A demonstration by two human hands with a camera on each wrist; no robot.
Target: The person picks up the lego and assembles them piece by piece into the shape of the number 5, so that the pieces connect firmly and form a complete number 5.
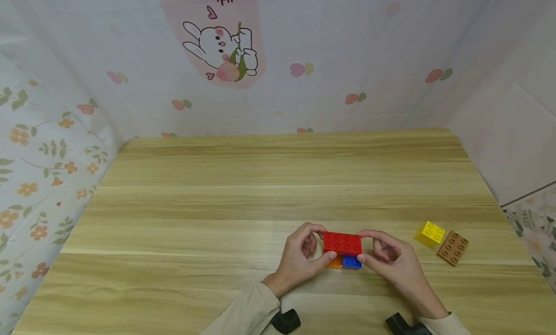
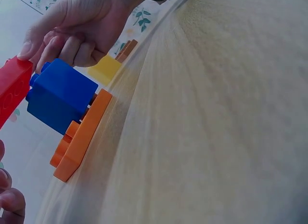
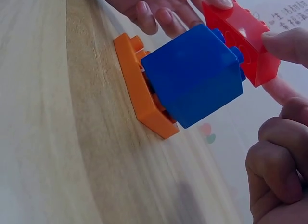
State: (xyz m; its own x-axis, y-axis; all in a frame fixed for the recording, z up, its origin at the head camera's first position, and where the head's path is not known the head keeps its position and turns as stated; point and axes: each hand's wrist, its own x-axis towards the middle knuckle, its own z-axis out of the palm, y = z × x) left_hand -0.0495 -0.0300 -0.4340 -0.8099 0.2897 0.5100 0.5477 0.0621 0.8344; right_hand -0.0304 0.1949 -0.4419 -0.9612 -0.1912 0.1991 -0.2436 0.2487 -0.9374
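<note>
Both hands pinch a red building brick (image 1: 342,244) between thumb and forefinger, the left hand (image 1: 299,254) at its left end and the right hand (image 1: 393,258) at its right end. The red brick is tilted close over the studs of a blue brick (image 3: 195,74). That blue brick stands on one end of a flat orange brick (image 2: 84,137), which lies on the table and has bare studs at its other end. From above, the red brick hides most of the blue and orange bricks.
A yellow brick (image 1: 429,234) and a brown brick (image 1: 453,248) lie side by side on the wooden table (image 1: 260,180), to the right of the right hand. Patterned cloth (image 1: 330,45) hangs behind the table and along its sides.
</note>
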